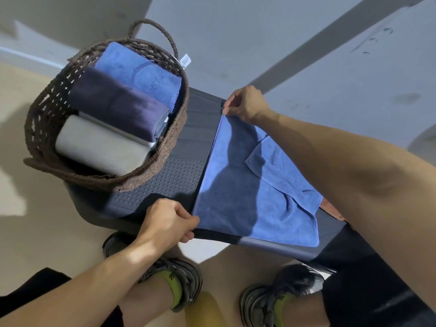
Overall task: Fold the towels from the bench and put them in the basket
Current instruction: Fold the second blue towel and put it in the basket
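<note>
A blue towel (238, 185) lies spread across the dark bench (179, 175), with one corner flap folded back on its right side. My left hand (169, 220) pinches its near left corner at the bench's front edge. My right hand (245, 103) pinches the far left corner at the bench's back edge. A brown woven basket (47, 109) stands on the bench's left end. Inside it lie a folded blue towel (139, 74), a folded dark navy towel (118, 105) and a folded grey towel (101, 147).
A reddish-brown cloth (330, 208) peeks out from under the blue towel's right edge, mostly hidden by my right arm. My two feet in grey shoes (181, 277) stand on the beige floor in front of the bench. A grey wall rises behind it.
</note>
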A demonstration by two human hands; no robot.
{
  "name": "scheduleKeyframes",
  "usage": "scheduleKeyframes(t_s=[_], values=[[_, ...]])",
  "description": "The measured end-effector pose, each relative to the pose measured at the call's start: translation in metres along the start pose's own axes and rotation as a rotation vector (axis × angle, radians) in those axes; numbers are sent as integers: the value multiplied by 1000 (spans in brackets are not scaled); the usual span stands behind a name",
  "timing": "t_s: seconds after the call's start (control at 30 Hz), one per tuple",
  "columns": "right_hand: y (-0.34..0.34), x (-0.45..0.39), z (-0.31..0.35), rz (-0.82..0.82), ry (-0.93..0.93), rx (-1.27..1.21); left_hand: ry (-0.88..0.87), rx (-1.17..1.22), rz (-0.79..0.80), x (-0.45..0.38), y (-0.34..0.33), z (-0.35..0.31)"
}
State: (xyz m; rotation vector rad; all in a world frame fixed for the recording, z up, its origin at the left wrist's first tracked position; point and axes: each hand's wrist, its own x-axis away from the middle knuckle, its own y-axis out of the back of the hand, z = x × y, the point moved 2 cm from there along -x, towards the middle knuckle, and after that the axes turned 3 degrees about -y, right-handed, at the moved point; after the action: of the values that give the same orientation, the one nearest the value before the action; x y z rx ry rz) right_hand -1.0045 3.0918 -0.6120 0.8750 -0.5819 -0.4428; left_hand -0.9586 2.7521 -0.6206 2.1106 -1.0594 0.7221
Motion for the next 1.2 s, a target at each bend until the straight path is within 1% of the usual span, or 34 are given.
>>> scheduleKeyframes(t_s=[0.07, 0.13, 0.2, 0.3, 0.37, 0.43, 0.5, 0.57, 0.63, 0.7, 0.8, 0.87, 0.9, 0.97, 1.07, 1.13, 1.2], values=[[1, 1, 0, -28, -24, -10, -5, -23, -17, -1, 0, -1], [1, 10, 3, -63, -37, 34, -14, -34, -16, -3, 1, -4], [3, 25, 7, -108, 7, 45, -40, -118, 15, -5, 3, -7], [12, 75, 4, -140, 125, -13, -102, -321, 45, -8, 5, -10], [20, 123, -15, -178, 117, -28, -115, -393, 26, -13, 6, -10], [25, 178, -42, -239, -5, -26, -126, -413, 4, -17, 5, -10], [24, 232, -75, -250, -210, 7, -128, -344, 25, -21, 1, -9], [18, 278, -107, -206, -411, 35, -92, -236, 40, -22, -2, -9], [8, 308, -129, -93, -551, 11, -68, -166, 27, -22, -4, -12], [-2, 320, -137, 0, -625, -12, -84, -148, 24, -23, -6, -15], [-10, 319, -141, -19, -652, -31, -120, -208, 56, -25, -9, -22], [-13, 323, -146, -43, -667, -130, -132, -313, 86, -25, -8, -27], [-13, 328, -149, -45, -670, -168, -133, -414, 96, -23, -6, -30], [-15, 341, -153, -39, -668, -193, -108, -624, 135, -18, -3, -36], [-16, 355, -155, 10, -652, -185, -62, -846, 176, -5, -6, -42], [-12, 354, -155, 45, -629, -114, -69, -995, 129, 3, -7, -46], [-5, 348, -151, -29, -576, -36, -141, -1121, -20, 7, -8, -52]])
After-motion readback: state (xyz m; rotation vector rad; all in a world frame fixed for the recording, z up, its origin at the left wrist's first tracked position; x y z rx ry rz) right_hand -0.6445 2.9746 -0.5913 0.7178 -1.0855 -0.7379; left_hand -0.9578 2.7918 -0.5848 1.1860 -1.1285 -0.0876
